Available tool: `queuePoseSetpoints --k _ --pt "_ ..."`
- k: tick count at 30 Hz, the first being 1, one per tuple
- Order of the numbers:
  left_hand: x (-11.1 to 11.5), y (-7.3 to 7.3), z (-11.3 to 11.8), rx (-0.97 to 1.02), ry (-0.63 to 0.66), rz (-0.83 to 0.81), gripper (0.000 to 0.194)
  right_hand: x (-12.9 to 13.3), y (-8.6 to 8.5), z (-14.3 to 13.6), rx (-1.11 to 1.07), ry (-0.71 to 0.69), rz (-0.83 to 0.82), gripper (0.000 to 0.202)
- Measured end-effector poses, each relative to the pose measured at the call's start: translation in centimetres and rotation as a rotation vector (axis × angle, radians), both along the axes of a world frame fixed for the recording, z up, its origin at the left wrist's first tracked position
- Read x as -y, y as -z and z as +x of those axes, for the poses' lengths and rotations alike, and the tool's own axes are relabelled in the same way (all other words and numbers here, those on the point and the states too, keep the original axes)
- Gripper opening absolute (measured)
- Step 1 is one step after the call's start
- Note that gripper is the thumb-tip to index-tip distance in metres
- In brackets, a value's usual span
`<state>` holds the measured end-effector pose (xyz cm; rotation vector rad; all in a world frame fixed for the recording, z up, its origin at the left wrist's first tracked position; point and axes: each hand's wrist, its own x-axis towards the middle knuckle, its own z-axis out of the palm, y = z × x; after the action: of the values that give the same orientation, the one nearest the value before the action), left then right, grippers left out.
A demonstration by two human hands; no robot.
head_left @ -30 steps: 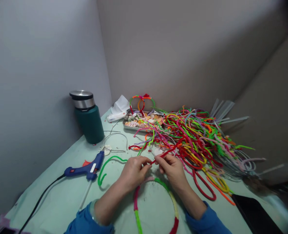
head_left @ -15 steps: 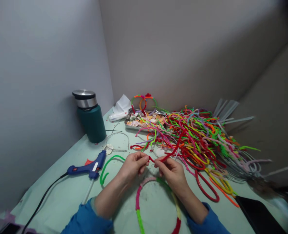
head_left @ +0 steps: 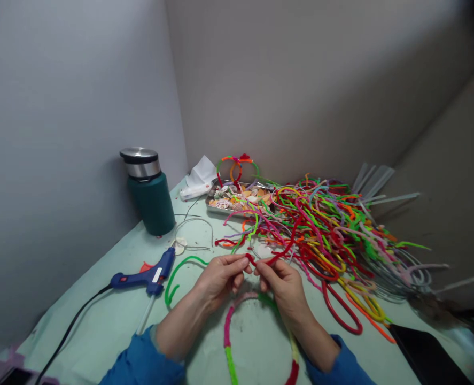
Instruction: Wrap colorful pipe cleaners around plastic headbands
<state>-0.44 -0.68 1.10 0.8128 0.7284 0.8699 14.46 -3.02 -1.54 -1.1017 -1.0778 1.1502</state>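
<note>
A red pipe cleaner [head_left: 286, 251] is in the middle of the frame, a bit below the center, held up over the table [head_left: 96, 331]. The left hand [head_left: 220, 278] pinches it close to one end, with thumb and finger almost together. The right hand [head_left: 284, 280] pinches it just beside that, and its grip is narrow too. Between the two hands the red bit makes a little bend. From the right hand, the long part goes up and to the right, toward a big messy pile [head_left: 320, 214] of pipe cleaners in lots of colors.

Below the hands, at the bottom middle, lies a hoop [head_left: 227, 331] with pink, green, yellow and red parts. A green pipe cleaner [head_left: 188, 258] curls to the left of the left hand. Next to it, left of the middle, is a blue glue gun [head_left: 142, 278] with a black cord. A dark green bottle [head_left: 152, 203] stands behind that. Near the middle, higher up, a metal tray [head_left: 224, 212] holds small bits. A black flat thing [head_left: 425, 355] lies at the lower right.
</note>
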Motion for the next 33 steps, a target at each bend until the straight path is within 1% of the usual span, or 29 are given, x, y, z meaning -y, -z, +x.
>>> queuePoseSetpoints --k 7,11,14,19,23,28,33 --pt "0.19 0.31 0.23 0.025 -0.002 -0.074 0.023 0.26 0.26 -0.41 0.016 -0.032 0.027 0.022" --pt "0.46 0.11 0.49 0.039 0.024 -0.071 0.021 0.21 0.45 -0.45 0.028 -0.052 0.037 0.023" --pt "0.53 -0.07 0.52 0.005 0.045 -0.054 0.022 0.06 0.38 -0.29 0.041 -0.051 0.033 0.024" --pt "0.35 0.44 0.46 -0.151 -0.033 0.055 0.028 -0.05 0.18 -0.05 0.078 -0.064 0.038 0.025" --pt "0.28 0.84 0.6 -0.188 -0.06 0.063 0.031 -0.05 0.14 -0.05 0.068 -0.093 0.006 0.026" --pt "0.25 0.74 0.59 -0.225 -0.094 0.055 0.032 0.13 -0.2 0.0 0.005 -0.119 0.007 0.026" --pt "0.29 0.31 0.41 -0.317 -0.135 0.164 0.031 0.19 -0.35 0.33 -0.011 -0.153 0.013 0.024"
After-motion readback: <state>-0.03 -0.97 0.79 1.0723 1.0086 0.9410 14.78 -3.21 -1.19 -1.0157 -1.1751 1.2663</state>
